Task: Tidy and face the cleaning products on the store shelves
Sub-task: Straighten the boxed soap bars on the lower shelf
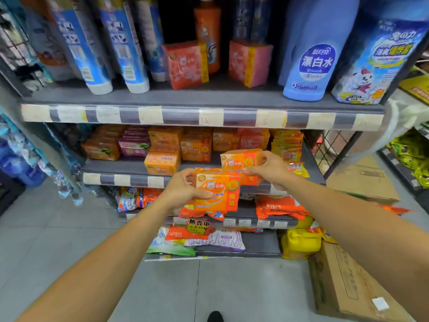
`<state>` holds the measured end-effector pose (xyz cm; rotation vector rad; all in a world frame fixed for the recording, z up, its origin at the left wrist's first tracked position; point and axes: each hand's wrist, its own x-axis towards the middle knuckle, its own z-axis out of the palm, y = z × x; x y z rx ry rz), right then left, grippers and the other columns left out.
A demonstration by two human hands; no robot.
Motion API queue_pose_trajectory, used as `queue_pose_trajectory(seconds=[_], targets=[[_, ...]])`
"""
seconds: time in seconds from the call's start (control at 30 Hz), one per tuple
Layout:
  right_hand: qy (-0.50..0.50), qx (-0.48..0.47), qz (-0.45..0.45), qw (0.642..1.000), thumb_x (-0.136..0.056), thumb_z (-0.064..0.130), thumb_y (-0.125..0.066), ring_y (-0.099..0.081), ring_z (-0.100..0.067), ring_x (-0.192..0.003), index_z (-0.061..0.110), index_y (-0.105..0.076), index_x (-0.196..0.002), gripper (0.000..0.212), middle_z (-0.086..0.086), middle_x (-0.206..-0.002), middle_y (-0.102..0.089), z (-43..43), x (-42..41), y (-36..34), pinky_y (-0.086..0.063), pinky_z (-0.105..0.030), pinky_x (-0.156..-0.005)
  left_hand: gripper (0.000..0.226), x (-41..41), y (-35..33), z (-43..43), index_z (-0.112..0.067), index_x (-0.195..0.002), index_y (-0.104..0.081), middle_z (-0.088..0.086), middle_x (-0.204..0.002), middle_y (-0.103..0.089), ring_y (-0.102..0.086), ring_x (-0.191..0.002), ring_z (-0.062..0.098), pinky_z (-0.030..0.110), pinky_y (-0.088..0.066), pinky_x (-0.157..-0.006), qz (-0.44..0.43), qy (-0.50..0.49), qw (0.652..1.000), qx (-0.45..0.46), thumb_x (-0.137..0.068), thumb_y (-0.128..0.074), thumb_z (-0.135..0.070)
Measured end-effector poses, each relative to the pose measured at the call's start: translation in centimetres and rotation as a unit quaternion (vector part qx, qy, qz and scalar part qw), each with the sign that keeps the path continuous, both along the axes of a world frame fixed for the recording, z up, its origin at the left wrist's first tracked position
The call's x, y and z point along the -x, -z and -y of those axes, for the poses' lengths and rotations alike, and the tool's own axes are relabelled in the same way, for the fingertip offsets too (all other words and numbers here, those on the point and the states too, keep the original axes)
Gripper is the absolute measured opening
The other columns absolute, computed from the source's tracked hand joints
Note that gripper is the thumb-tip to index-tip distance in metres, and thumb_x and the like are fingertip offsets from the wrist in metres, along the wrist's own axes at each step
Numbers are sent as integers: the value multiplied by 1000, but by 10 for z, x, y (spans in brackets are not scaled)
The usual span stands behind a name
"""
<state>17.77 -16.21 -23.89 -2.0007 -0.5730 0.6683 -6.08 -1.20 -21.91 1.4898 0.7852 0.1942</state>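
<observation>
Left hand point(183, 189) grips the front soap box point(218, 189), thumb across its face and fingers curled over its top left corner. Right hand point(271, 168) clasps the rear soap box point(239, 161) by its right end. Both orange boxes are held label outward, overlapping, just in front of the second shelf point(130, 167), which carries stacked soap packs point(196, 147). A blue bleach bottle point(313, 61) stands on the shelf above.

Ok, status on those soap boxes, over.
Left hand grips near orange box. Right hand grips second orange box at the shelf edge. Yellow packet lies just right of it.
</observation>
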Motion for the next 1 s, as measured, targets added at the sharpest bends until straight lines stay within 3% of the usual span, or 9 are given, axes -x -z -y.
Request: queue_pose_trajectory(seconds=[0.07, 0.13, 0.3, 0.4, 0.47, 0.63, 0.8, 0.93, 1.0], targets=[[11, 1, -7, 1000, -56, 39, -92, -63, -17, -89, 10, -43, -135, 97, 2, -108, -58, -22, -9, 13, -57, -26, -56, 68, -7, 8, -14, -26, -104, -59, 8, -114, -65, -67, -98, 25, 50, -58, -82, 8, -10, 1000, 6, -49, -92, -4], [35, -5, -26, 999, -54, 37, -93, -62, -26, -102, 0, -42, -137, 104, -9, -120, -59, -40, -15, 26, -59, -40, -77, 65, -14, 17, -29, -23, -105, -59, 12, -114, -67, -69, -97, 27, 49, -59, -80, 21, -13, 1000, 19, -53, -89, 2], [94, -13, -101, 990, -58, 22, -92, -62, -31, -106, -9, -61, -107, 66, -15, -109, -66, -78, -36, 55, -52, -41, -90, 74, -27, 30, -58, -7, -127, -54, 16, -114, -69, -69, -101, 31, 51, -57, -83, 35, -19, 998, 46, -61, -84, 9], [91, -53, -133, 985, -62, 5, -88, -57, -26, -118, 1, -54, -129, 75, -11, -129, -60, -96, -46, 64, -47, -36, -97, 67, -34, 35, -63, -9, -123, -56, 14, -113, -69, -71, -95, 28, 44, -60, -70, 46, -29, 997, 50, -64, -82, 10], [87, -68, -111, 988, -63, 0, -86, -57, -23, -118, 9, -50, -133, 79, -8, -130, -60, -104, -50, 67, -48, -30, -92, 63, -37, 36, -66, -11, -120, -58, 14, -113, -69, -71, -95, 28, 41, -60, -66, 48, -30, 997, 49, -66, -81, 10], [79, -39, 36, 995, -66, 11, -87, -53, -24, -122, 13, -45, -135, 82, -8, -132, -57, -119, -44, 80, -45, -37, -102, 62, -42, 39, -72, -16, -116, -58, 13, -114, -68, -70, -97, 27, 43, -60, -71, 60, -32, 996, 56, -64, -80, 12], [100, 50, 159, 981, -77, 23, -77, -57, -27, -115, 13, -55, -126, 54, -9, -123, -60, -128, -48, 89, -47, -35, -96, 66, -48, 41, -77, -14, -120, -57, 13, -114, -68, -69, -101, 28, 45, -60, -76, 59, -33, 996, 50, -64, -81, 12], [78, 94, 207, 971, -83, 35, -72, -58, -25, -113, 14, -50, -127, 54, -8, -122, -60, -137, -49, 85, -43, -23, -90, 67, -55, 44, -79, -13, -123, -56, 12, -114, -69, -69, -102, 28, 45, -59, -78, 60, -25, 997, 51, -66, -80, 12], [47, 132, 226, 964, -85, 34, -69, -59, -28, -108, 12, -52, -125, 49, -10, -119, -62, -133, -52, 82, -47, -29, -91, 68, -61, 47, -78, -12, -124, -56, 12, -115, -68, -68, -104, 29, 48, -57, -83, 62, -23, 996, 53, -66, -80, 13]])
